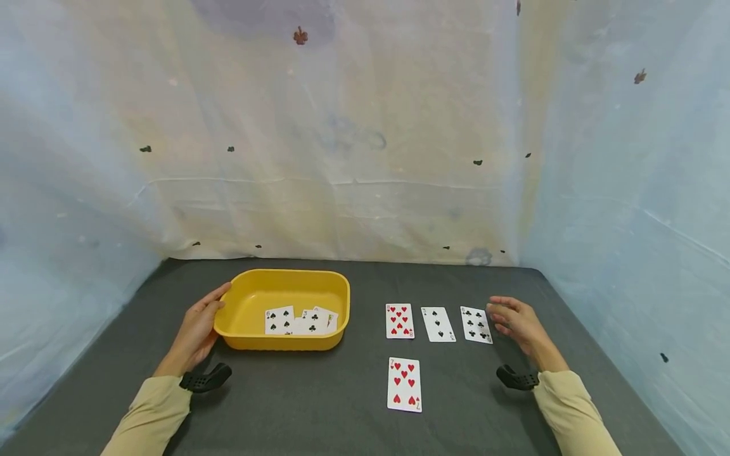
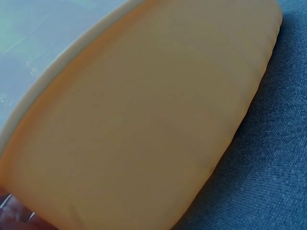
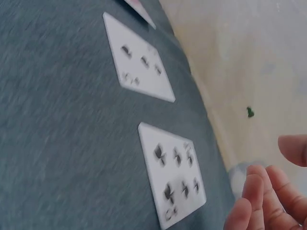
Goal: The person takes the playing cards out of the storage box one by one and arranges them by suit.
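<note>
My left hand (image 1: 196, 329) holds the left side of a yellow plastic tray (image 1: 274, 342), its thumb at the rim. The tray's outer wall (image 2: 139, 110) fills most of the left wrist view. Inside lie a six of spades (image 1: 279, 318) and other overlapping black-suit cards (image 1: 312, 323). My right hand (image 1: 520, 324) hovers with loosely bent fingers beside a six of clubs (image 1: 476, 324), holding nothing. To that card's left lie a three of spades (image 1: 438, 324) and a hearts card (image 1: 399, 320). Nearer to me is a seven of hearts (image 1: 404, 384). All these lie face up.
A dark grey cloth (image 1: 308, 405) covers the table. Pale, stained sheets (image 1: 342, 158) with small dark marks hang behind it and at both sides. A black wrist strap (image 1: 516, 378) sits at my right cuff and another (image 1: 205, 378) at my left.
</note>
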